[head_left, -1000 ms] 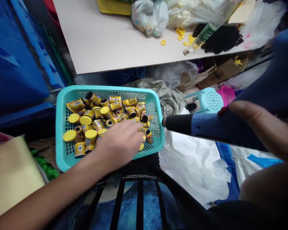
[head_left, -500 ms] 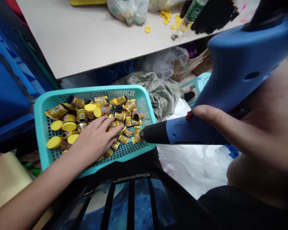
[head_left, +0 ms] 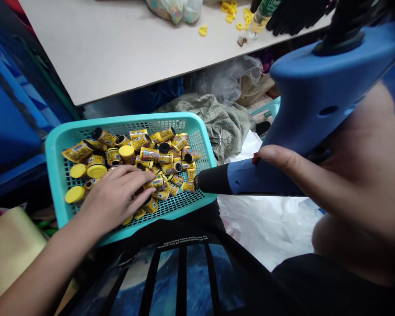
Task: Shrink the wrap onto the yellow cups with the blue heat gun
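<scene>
A turquoise plastic basket [head_left: 52, 175] holds many small yellow-labelled bottles [head_left: 149, 154], some with yellow caps, some showing black ends. Palm down inside it, my left hand [head_left: 118, 188] curls its fingers and thumb around one small yellow bottle [head_left: 157, 182] at their tips. My right hand [head_left: 342, 188] is wrapped around a blue handheld power tool [head_left: 296, 118], its thumb by a red switch. The tool's black nozzle [head_left: 213, 180] points left over the basket's right rim, close to a few bottles. Part of my right hand is behind the tool.
Beyond the basket is a white table [head_left: 95, 48] with a bag of colourful pieces [head_left: 174, 9], yellow plastic rings [head_left: 203, 30] and a clear bottle [head_left: 260, 19]. A grey-green sack [head_left: 217, 118] and white plastic sheeting [head_left: 266, 228] lie right of the basket.
My left hand has drawn back toward me and its fingers have closed on a small bottle. Several bottles have shifted. The power tool stays nearly in place, with a slight view shift.
</scene>
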The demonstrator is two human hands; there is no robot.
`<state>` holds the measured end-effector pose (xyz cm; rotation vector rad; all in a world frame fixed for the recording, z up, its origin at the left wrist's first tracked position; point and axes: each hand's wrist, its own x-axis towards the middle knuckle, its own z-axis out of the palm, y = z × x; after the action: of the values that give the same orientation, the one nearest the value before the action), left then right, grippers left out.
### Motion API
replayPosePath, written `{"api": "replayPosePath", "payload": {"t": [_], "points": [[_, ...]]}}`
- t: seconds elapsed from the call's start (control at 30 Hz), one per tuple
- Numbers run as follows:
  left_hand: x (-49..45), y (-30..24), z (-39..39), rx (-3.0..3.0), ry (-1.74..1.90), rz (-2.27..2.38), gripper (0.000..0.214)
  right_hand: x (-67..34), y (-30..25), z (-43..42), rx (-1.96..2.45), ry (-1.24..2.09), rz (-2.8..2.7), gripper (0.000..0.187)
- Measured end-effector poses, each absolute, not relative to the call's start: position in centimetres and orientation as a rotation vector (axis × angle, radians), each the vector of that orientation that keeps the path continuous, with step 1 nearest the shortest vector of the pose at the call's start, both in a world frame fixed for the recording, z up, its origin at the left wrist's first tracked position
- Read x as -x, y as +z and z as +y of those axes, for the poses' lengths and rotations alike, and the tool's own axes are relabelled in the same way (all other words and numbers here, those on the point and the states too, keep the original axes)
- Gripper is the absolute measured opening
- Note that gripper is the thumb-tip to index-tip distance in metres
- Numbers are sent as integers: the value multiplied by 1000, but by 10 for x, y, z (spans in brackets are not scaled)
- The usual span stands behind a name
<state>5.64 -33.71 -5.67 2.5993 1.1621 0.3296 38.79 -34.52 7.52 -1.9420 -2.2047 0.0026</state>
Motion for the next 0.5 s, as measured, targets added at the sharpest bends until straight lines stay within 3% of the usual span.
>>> {"api": "replayPosePath", "payload": {"t": [0.5], "points": [[-44,-54,-333,-2476,232,1239,28,-369,74,-347,1821,98,-2297,68]]}}
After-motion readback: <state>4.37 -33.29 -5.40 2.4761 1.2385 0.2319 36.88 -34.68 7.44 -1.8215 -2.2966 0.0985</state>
